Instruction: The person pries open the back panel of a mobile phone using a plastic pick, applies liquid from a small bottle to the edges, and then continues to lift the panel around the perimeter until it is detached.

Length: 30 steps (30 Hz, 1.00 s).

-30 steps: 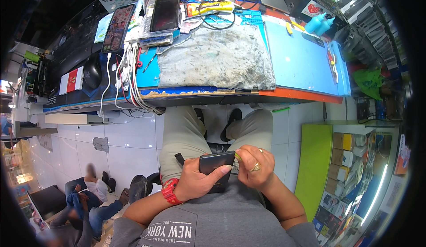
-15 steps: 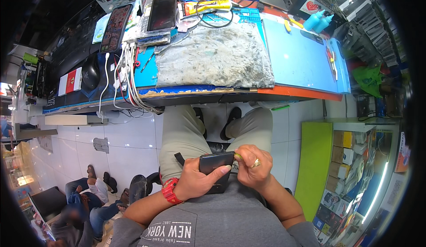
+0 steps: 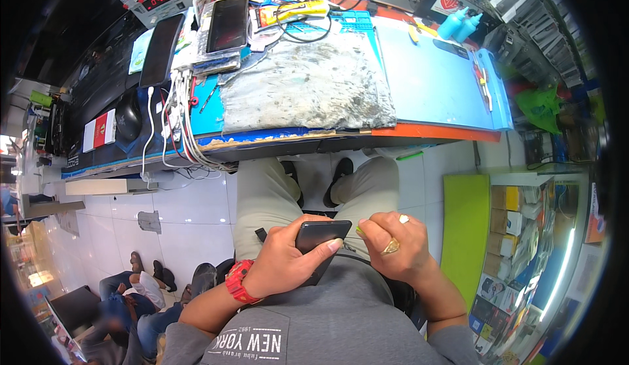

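Above my lap, my left hand (image 3: 285, 260) is closed around a dark smartphone (image 3: 320, 232), its thumb lying along the near edge. A red watch is on that wrist. To the right of the phone, my right hand (image 3: 398, 250) is pinched on a small yellow-green piece (image 3: 360, 231), mostly hidden by the fingers. A gap separates that piece from the phone's right end. On this hand is a gold-coloured ring. What exactly the piece is cannot be made out.
Ahead stands a workbench with a stained grey cloth (image 3: 308, 83), a blue mat (image 3: 419, 80) and two blue bottles (image 3: 458, 25). To the left lie a dark phone (image 3: 161, 54) on a white cable, another phone (image 3: 228, 25) and a mouse (image 3: 129, 117). A glass cabinet (image 3: 524, 253) stands right.
My right hand has drawn away rightward from the phone with the yellow-green piece. The held phone is tilted differently. The cabled phone's screen on the bench has gone dark.
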Tool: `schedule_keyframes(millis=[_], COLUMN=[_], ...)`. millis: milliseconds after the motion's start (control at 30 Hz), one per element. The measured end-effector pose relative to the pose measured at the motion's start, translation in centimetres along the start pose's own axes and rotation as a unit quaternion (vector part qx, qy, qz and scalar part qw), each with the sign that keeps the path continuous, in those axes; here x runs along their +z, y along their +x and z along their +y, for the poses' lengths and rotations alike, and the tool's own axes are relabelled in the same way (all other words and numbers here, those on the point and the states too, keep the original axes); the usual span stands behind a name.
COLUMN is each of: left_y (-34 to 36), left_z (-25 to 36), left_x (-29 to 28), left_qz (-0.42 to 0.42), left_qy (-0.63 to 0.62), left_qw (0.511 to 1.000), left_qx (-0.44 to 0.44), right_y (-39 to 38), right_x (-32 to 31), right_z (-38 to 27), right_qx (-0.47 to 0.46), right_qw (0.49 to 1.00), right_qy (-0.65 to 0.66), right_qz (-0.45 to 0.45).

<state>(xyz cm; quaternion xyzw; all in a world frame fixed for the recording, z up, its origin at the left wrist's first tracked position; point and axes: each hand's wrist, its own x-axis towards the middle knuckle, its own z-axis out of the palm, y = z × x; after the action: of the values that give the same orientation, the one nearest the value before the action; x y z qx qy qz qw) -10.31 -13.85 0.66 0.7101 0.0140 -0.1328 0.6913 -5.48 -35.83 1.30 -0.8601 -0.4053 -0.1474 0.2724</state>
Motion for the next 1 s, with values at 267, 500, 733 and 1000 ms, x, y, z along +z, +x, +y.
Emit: schedule_keyframes(millis=[267,500,733,1000], left_y=[0.3,0.4,0.4,0.5], left_z=[0.7,0.9,0.1,-0.3], left_x=[0.3,0.3,0.6,0.8], left_qz=[-0.032,-0.034,-0.025,-0.051], left_qy=[0.030,0.040,0.045,0.051], left_qw=[0.999,0.998,0.999,0.996], left_qx=[-0.019,-0.023,-0.001,-0.044], right_y=[0.9,1.0,0.5,-1.2], right_x=[-0.8,-0.6,-0.3,1.3], right_z=[0.1,0.1,0.3,1.2], right_qx=[-0.037,-0.042,-0.061,-0.054], right_qw=[0.998,0.998,0.995,0.998], right_qy=[-0.009,-0.011,-0.033,0.001], right_qz=[-0.053,-0.053,-0.065,-0.026])
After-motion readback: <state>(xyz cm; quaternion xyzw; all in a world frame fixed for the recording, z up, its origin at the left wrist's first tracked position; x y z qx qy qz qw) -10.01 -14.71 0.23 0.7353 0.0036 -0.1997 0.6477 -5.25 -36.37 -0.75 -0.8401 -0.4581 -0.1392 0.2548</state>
